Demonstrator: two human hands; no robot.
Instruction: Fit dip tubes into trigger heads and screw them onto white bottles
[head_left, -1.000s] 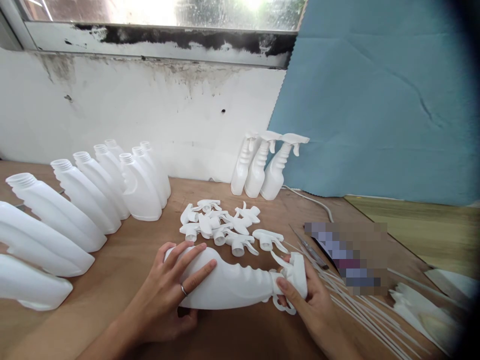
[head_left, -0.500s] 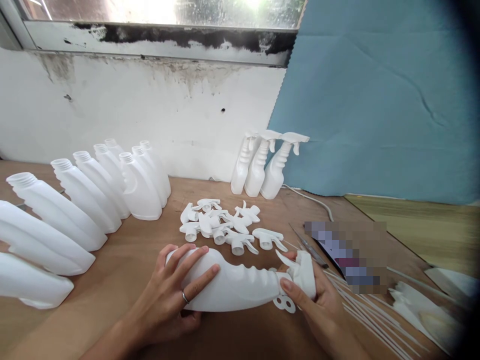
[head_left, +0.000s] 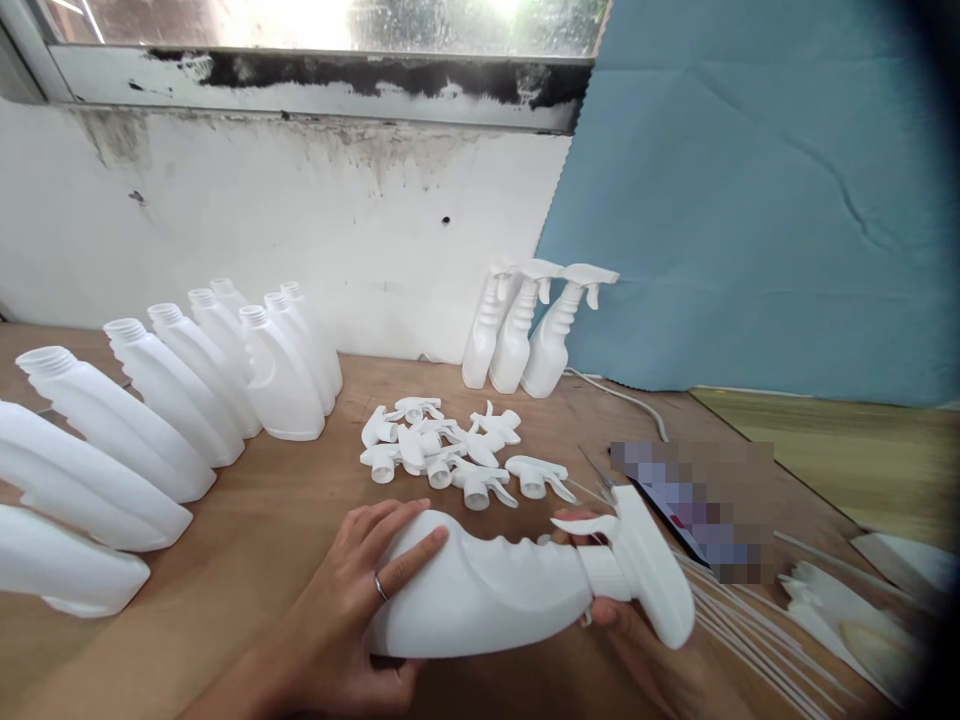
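L hand [head_left: 360, 600] clamped on btl [head_left: 487, 590], R hand [head_left: 637, 640] round neck [head_left: 602, 572], gap to trig. hds [head_left: 478, 484].

Right hand [head_left: 636, 637] partly hidden by held bottle [head_left: 487, 590], window [head_left: 330, 22] cropped, flat object [head_left: 686, 512] blurred (markings unreadable)

From the pile of trigger heads [head_left: 409, 447], we have a lane of bare tabletop [head_left: 289, 490] to the left, up to the open-necked bottles [head_left: 172, 405], which block us farther left. Behind the pile, we can pass along a strip before the wall [head_left: 337, 230], but the upright spray bottles [head_left: 512, 345] obstruct us behind-right. To its right, the thin tubes [head_left: 742, 625] and a pixelated object [head_left: 690, 510] crowd us. Just in front, the held bottle [head_left: 480, 590], left hand [head_left: 364, 600] and right hand [head_left: 645, 645] bar our way; above, we have room.
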